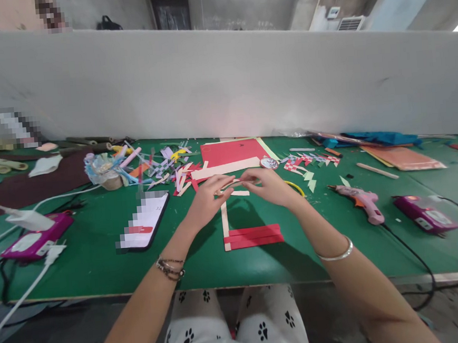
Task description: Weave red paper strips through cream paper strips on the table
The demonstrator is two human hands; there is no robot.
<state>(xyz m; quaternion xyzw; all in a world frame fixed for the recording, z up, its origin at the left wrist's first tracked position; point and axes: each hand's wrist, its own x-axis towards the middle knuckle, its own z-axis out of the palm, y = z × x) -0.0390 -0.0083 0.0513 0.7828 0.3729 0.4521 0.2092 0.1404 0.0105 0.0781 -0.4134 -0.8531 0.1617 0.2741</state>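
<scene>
Over the middle of the green table, my left hand (pixel 209 198) and my right hand (pixel 270 186) pinch a thin paper strip (pixel 237 184) between them, seen almost edge-on. Just beneath my fingers lies a short cream strip (pixel 240 193). A longer cream paper strip (pixel 225 219) runs towards me on the table. Red paper strips (pixel 258 236) lie side by side, their left ends meeting that cream strip. Beyond my hands is a red paper sheet (pixel 229 153) with a wide cream strip (pixel 224 169) across its front.
A phone (pixel 147 220) lies to the left, near a purple power strip (pixel 39 236). On the right are a pink glue gun (pixel 360 201) with a cord and another purple power strip (pixel 426 213). Woven paper scraps (pixel 311 159) are scattered behind. A grey partition (pixel 222 82) closes the back.
</scene>
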